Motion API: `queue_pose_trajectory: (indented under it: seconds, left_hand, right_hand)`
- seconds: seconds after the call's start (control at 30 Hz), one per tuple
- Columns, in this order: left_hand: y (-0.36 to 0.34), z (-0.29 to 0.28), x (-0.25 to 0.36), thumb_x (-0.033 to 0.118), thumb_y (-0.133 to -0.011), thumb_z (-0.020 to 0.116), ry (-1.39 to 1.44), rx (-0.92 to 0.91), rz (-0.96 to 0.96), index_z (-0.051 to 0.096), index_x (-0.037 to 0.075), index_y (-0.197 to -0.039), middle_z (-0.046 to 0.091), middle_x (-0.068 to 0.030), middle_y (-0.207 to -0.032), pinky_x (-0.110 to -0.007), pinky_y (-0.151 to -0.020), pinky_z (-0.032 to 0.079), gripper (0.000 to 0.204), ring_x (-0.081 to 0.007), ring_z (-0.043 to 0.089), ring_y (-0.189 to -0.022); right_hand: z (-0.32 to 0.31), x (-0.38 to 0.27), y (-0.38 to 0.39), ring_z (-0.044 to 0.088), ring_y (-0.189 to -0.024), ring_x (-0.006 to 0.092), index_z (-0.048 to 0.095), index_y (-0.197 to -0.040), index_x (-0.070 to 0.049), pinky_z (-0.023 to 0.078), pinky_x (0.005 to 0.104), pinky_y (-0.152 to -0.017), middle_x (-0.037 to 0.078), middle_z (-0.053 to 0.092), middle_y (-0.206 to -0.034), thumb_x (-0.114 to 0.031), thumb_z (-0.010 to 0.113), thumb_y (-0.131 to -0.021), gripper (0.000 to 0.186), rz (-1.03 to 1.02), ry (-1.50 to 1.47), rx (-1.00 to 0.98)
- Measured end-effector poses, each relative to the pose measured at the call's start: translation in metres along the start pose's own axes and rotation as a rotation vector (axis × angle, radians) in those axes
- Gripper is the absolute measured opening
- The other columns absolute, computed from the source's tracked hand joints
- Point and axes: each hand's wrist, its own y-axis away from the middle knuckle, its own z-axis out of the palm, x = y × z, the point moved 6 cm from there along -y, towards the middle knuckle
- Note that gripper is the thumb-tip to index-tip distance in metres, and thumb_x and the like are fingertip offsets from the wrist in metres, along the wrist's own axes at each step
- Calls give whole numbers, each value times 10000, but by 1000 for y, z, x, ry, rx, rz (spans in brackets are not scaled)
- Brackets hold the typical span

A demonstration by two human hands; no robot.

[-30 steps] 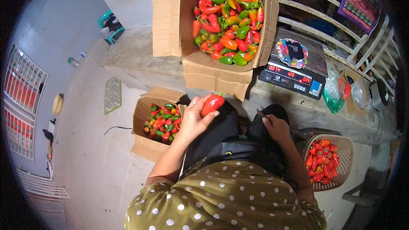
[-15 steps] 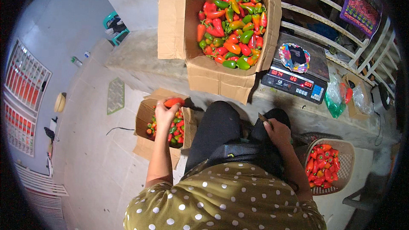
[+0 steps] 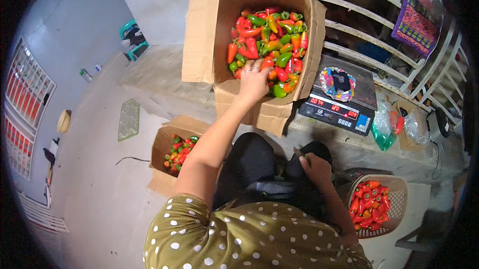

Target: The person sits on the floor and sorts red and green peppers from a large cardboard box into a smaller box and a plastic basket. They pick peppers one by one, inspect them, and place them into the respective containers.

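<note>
A pale floor [image 3: 100, 189] spreads over the left side, and along the far side of the person runs a raised concrete surface [image 3: 159, 72]. On that surface sits a large cardboard box [image 3: 200, 39], its flaps folded outward and its opening toward the person. A smaller cardboard box [image 3: 160, 181] stands on the floor to the left, partly covered by the person's left forearm. To the right is a pale plastic basket [image 3: 396, 203] with perforated walls. A black scale [image 3: 335, 114] with a lit red display rests on the surface, just right of the large box. Beyond it lies a green plastic bag [image 3: 384, 135], and on the scale's plate is a round, colourful, frilled piece [image 3: 338, 84] with a dark middle.

The left hand [image 3: 254, 78] reaches into the large box, fingers bent down among the contents; whether it grips anything cannot be told. The right hand [image 3: 317, 170] is closed around a tool near the right knee.

Glossy peppers [image 3: 273, 46] in red, orange and green fill the large box; more lie in the smaller one, while those in the basket are mainly red. The tool is a small knife [image 3: 298, 152], its dark blade pointing away from the person.
</note>
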Motion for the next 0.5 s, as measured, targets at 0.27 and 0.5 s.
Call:
queue_pose_trajectory:
  seconds: [0.27,0.5]
  left_hand:
    - [-27,69,-20,112,-776,575,107,-443,-115,546,156,-1161,527,-122,-1074,-407,-883,395,389,-293,509,-1002]
    - [12,2,-3,118,-859,559,1627,-558,-464,356,119,-1316,485,-67,-1237,-359,-915,420,499,-209,498,-1117]
  right_hand:
    - [2,3,2,607,-671,349,592,-817,-78,470,449,-598,156,615,-731,-423,494,-853,360,46,-23,-24]
    - [-1,-5,-1,602,-666,355,590,-803,-67,460,453,-605,166,607,-719,-399,503,-852,347,52,-68,-62]
